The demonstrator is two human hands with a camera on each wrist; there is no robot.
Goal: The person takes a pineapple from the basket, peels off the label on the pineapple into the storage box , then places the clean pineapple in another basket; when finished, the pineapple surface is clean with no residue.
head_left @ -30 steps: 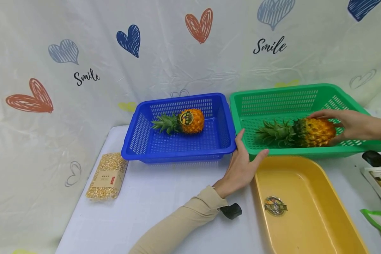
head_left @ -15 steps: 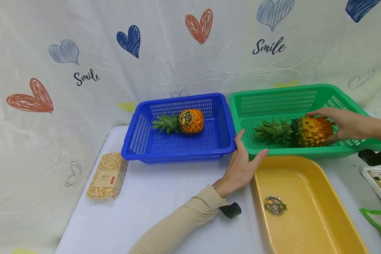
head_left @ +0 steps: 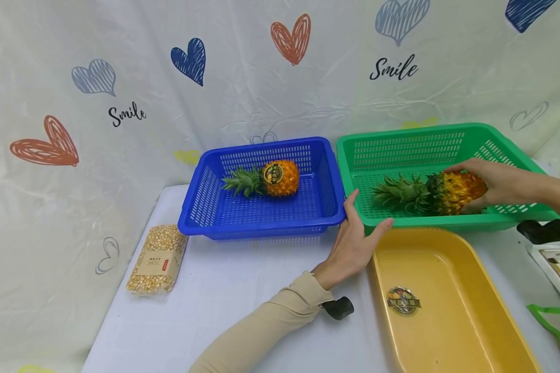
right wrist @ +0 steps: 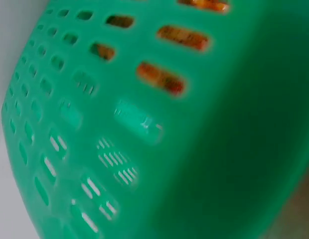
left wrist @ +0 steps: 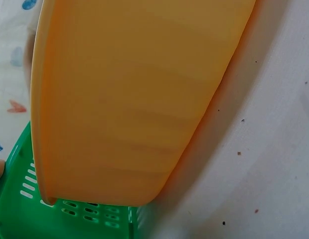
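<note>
Green slotted basket [head_left: 448, 135] holds a scaly pineapple [head_left: 452, 192], right hand [head_left: 499, 182] gripping.

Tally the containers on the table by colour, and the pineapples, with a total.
Blue basket: 1
Green basket: 1
Yellow tray: 1
Pineapple: 2, one in the blue basket, one in the green basket under the right hand
Total: 5

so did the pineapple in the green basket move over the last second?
Yes. The pineapple under the right hand slid slightly left and sank lower against the green basket front rim, which stayed put.
</note>
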